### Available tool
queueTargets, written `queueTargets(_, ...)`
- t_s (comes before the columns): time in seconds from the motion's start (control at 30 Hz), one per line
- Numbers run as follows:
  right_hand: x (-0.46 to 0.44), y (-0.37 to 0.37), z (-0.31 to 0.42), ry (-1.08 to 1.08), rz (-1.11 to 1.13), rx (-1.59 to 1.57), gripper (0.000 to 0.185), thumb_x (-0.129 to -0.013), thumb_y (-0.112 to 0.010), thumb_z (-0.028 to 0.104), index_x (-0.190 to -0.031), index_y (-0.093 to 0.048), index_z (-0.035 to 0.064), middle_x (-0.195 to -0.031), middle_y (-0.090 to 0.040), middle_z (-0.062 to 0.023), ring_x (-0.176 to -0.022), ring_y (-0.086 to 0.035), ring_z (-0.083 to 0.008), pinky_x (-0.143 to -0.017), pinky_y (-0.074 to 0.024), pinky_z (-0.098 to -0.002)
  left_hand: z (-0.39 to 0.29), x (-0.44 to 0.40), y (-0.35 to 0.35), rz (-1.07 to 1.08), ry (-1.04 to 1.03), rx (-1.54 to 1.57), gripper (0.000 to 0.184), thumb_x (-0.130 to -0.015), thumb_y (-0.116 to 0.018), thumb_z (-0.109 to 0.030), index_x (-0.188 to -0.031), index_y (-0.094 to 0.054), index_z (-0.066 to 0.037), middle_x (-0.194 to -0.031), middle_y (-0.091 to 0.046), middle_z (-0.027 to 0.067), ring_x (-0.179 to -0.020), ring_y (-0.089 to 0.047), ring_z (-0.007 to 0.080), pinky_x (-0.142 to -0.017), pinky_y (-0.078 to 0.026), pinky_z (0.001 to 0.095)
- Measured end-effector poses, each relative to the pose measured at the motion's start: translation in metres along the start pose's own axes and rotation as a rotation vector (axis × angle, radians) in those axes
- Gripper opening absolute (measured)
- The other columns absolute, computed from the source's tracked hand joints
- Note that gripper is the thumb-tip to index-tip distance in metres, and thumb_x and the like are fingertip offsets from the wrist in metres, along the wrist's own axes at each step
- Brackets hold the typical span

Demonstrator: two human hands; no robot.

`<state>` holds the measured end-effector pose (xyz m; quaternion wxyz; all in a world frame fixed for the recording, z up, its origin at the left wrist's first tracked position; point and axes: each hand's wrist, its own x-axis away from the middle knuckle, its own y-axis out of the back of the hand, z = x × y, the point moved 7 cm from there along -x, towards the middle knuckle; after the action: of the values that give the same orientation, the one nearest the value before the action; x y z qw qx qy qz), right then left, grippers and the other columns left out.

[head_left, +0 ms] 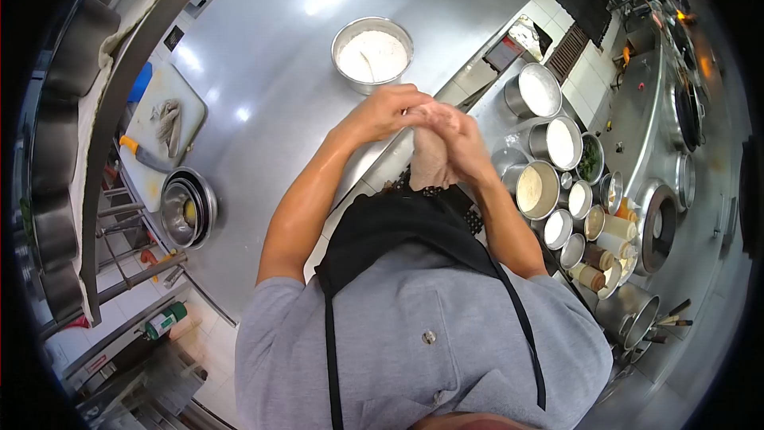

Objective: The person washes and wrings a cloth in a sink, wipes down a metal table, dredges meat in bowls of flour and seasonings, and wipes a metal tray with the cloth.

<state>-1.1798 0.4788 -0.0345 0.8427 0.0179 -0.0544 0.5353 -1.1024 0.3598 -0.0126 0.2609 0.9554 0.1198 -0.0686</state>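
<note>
1. Black apron (398, 223) over a grey shirt (382, 310), nearest.
2. The beige cloth (430, 161) hangs in front of the apron, below the joined hands.
3. The right hand (460, 142) is curled closed on the cloth; the left hand (387, 113) meets it, fingers bent, its own hold unclear.
4. Just beyond, a metal bowl (366, 87) of white powder (376, 48) sits on the steel table (270, 72).
5. Farther left, a knife (151, 158) lies on a cutting board (189, 105).

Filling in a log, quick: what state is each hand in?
Left hand: partly curled; whether it grips anything can't be told.
Right hand: closed, holding a cloth.
</note>
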Motion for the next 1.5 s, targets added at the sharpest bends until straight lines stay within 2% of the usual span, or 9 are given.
queueTargets(0.1, -0.017, 0.032, 0.035, 0.096, -0.010, 0.047, 0.037, -0.098, -0.054, 0.026, -0.118, -0.062, -0.0036, -0.116, -0.066, -0.0117, -0.109, -0.059, -0.0176, -0.096, -0.0455, -0.0314, 0.018, 0.016, 0.059, -0.343, -0.032, -0.164, 0.012, -0.085, -0.070, -0.015, -0.089, -0.072, -0.003, -0.080, -0.061, 0.0087, -0.072, -0.059, 0.0217, -0.063, -0.047, 0.0335)
queueTargets(0.3, -0.190, 0.043, 0.047, 0.331, 0.114, 0.637, 0.045, -0.095, -0.050, 0.037, -0.121, -0.061, 0.0021, -0.114, -0.066, -0.0170, -0.106, -0.061, -0.0304, -0.097, -0.0456, -0.0388, 0.131, 0.010, 0.142, -0.744, 0.458, -0.635, 0.028, -0.088, -0.066, -0.031, -0.104, -0.073, -0.008, -0.083, -0.066, 0.0142, -0.077, -0.064, 0.0324, -0.070, -0.050, 0.0420)
queueTargets(0.47, -0.275, -0.062, 0.043, 0.767, 0.515, 0.899, 0.033, -0.094, -0.047, 0.032, -0.113, -0.064, 0.0104, -0.105, -0.064, -0.0192, -0.098, -0.061, -0.0366, -0.091, -0.0473, -0.0462, 0.148, -0.025, 0.145, -0.504, 0.446, -0.411, 0.027, -0.090, -0.064, -0.026, -0.104, -0.072, -0.005, -0.088, -0.069, 0.0177, -0.077, -0.064, 0.0300, -0.072, -0.050, 0.0389)
queueTargets(0.53, -0.284, -0.089, 0.007, 0.749, 0.544, 1.469, 0.027, -0.094, -0.048, 0.026, -0.111, -0.065, 0.0122, -0.108, -0.062, -0.0185, -0.099, -0.061, -0.0366, -0.088, -0.0487, -0.0458, 0.153, -0.026, 0.143, -0.467, 0.462, -0.384, 0.026, -0.090, -0.064, -0.023, -0.106, -0.071, -0.004, -0.090, -0.070, 0.0166, -0.075, -0.063, 0.0241, -0.072, -0.050, 0.0347)
queueTargets(0.83, -0.224, -0.011, 0.012, 0.132, 0.183, 1.261, 0.034, -0.094, -0.043, 0.031, -0.101, -0.064, 0.0054, -0.089, -0.066, -0.0253, -0.082, -0.064, -0.0449, -0.078, -0.0512, -0.0518, 0.146, -0.019, 0.129, -0.644, 0.492, -0.235, 0.018, -0.090, -0.060, -0.015, -0.098, -0.068, 0.000, -0.078, -0.067, 0.0199, -0.066, -0.061, 0.0317, -0.066, -0.047, 0.0398)
queueTargets(1.03, -0.134, 0.002, -0.002, 0.017, -0.146, 1.104, 0.033, -0.091, -0.046, 0.030, -0.094, -0.066, 0.0034, -0.083, -0.068, -0.0244, -0.080, -0.066, -0.0442, -0.074, -0.0520, -0.0526, 0.114, 0.035, 0.092, -0.894, 0.540, -0.308, 0.018, -0.091, -0.060, -0.017, -0.096, -0.064, -0.001, -0.071, -0.064, 0.0186, -0.068, -0.063, 0.0327, -0.066, -0.046, 0.0435)
queueTargets(1.23, -0.165, -0.031, -0.004, 0.215, 0.206, 1.203, 0.035, -0.096, -0.041, 0.034, -0.104, -0.065, 0.0098, -0.094, -0.064, -0.0199, -0.089, -0.063, -0.0377, -0.080, -0.0501, -0.0479, 0.083, 0.073, 0.085, -0.592, 0.746, -0.266, 0.026, -0.093, -0.059, -0.025, -0.110, -0.061, -0.005, -0.077, -0.066, 0.0188, -0.074, -0.064, 0.0334, -0.069, -0.047, 0.0436)
queueTargets(1.4, -0.194, -0.088, 0.007, 0.515, 0.520, 1.271, 0.032, -0.095, -0.041, 0.034, -0.105, -0.065, 0.0154, -0.092, -0.064, -0.0195, -0.090, -0.063, -0.0367, -0.079, -0.0500, -0.0473, 0.117, 0.028, 0.093, -0.385, 0.278, -0.286, 0.028, -0.095, -0.058, -0.025, -0.113, -0.065, -0.004, -0.078, -0.065, 0.0147, -0.067, -0.058, 0.0227, -0.065, -0.047, 0.0353)
queueTargets(1.5, -0.191, -0.086, 0.014, 0.271, 0.514, 1.409, 0.034, -0.094, -0.042, 0.031, -0.098, -0.069, 0.0119, -0.097, -0.068, -0.0191, -0.094, -0.065, -0.0379, -0.082, -0.0507, -0.0465, 0.131, 0.040, 0.089, -0.523, 0.423, -0.219, 0.027, -0.095, -0.058, -0.022, -0.110, -0.067, -0.002, -0.082, -0.068, 0.0176, -0.067, -0.060, 0.0244, -0.068, -0.049, 0.0353)
